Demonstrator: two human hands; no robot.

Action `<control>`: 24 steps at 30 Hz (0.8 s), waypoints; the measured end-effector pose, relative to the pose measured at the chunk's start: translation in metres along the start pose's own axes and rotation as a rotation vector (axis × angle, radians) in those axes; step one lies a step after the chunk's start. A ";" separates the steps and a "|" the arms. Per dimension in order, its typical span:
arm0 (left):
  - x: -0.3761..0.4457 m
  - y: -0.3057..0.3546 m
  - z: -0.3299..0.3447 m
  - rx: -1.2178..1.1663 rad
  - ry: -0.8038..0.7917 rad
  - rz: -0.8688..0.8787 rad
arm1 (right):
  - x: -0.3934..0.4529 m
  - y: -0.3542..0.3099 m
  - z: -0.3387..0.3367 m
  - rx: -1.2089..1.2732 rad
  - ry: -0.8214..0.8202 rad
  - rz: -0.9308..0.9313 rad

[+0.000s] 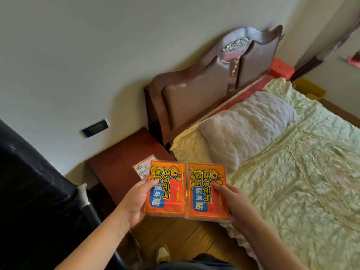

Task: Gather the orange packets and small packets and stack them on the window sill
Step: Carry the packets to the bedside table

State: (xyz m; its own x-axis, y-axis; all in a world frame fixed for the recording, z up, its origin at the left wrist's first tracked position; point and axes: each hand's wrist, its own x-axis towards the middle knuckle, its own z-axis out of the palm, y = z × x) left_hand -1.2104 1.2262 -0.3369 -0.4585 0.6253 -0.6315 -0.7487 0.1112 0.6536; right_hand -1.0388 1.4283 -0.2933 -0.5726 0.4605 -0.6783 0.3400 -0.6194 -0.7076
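Holding one orange packet in each hand: my left hand (134, 203) grips the left packet (165, 189), my right hand (236, 206) the right packet (207, 191), long axes parallel, edges almost meeting. A small packet (143, 168) lies just beyond my left fingers, the nearer hand.

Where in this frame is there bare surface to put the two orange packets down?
The nightstand is bare from the wall side to the small packet at its bed-side corner. The bedspread is open beyond the pillow. It is crowded only where left hand and right hand hold the orange packets.
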 end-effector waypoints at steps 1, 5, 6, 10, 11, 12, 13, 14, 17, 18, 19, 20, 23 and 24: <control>0.004 0.004 -0.004 -0.009 0.015 0.006 | 0.009 -0.006 0.006 -0.023 -0.020 0.009; 0.023 0.014 -0.020 -0.063 0.103 0.023 | 0.051 -0.028 0.030 -0.117 -0.107 0.035; 0.028 0.016 -0.024 -0.077 0.127 0.025 | 0.062 -0.033 0.036 -0.141 -0.133 0.043; 0.053 0.027 -0.039 -0.133 0.214 0.032 | 0.115 -0.050 0.061 -0.235 -0.223 0.100; 0.059 0.030 -0.042 -0.148 0.236 0.034 | 0.130 -0.054 0.068 -0.266 -0.247 0.122; 0.065 0.034 -0.045 -0.162 0.260 0.038 | 0.146 -0.059 0.075 -0.301 -0.274 0.141; 0.071 0.036 -0.048 -0.178 0.288 0.045 | 0.162 -0.063 0.083 -0.340 -0.304 0.156; 0.076 0.039 -0.049 -0.196 0.320 0.049 | 0.177 -0.068 0.090 -0.380 -0.333 0.170; 0.094 0.041 -0.049 -0.271 0.439 0.050 | 0.221 -0.079 0.108 -0.493 -0.418 0.188; 0.100 0.039 -0.048 -0.294 0.484 0.054 | 0.234 -0.081 0.111 -0.522 -0.441 0.186; 0.106 0.037 -0.048 -0.317 0.526 0.058 | 0.248 -0.082 0.113 -0.545 -0.468 0.185; 0.112 0.035 -0.047 -0.344 0.564 0.059 | 0.262 -0.082 0.116 -0.570 -0.494 0.194; 0.130 0.025 -0.045 -0.430 0.664 0.054 | 0.297 -0.080 0.125 -0.685 -0.553 0.233; 0.135 0.021 -0.044 -0.449 0.702 0.047 | 0.307 -0.078 0.130 -0.733 -0.568 0.233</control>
State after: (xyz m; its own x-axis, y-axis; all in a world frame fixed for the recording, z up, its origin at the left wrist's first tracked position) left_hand -1.3094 1.2787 -0.4265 -0.5745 -0.0214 -0.8182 -0.7730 -0.3144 0.5510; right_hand -1.3382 1.5360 -0.4205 -0.6421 -0.1207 -0.7571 0.7638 -0.0155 -0.6453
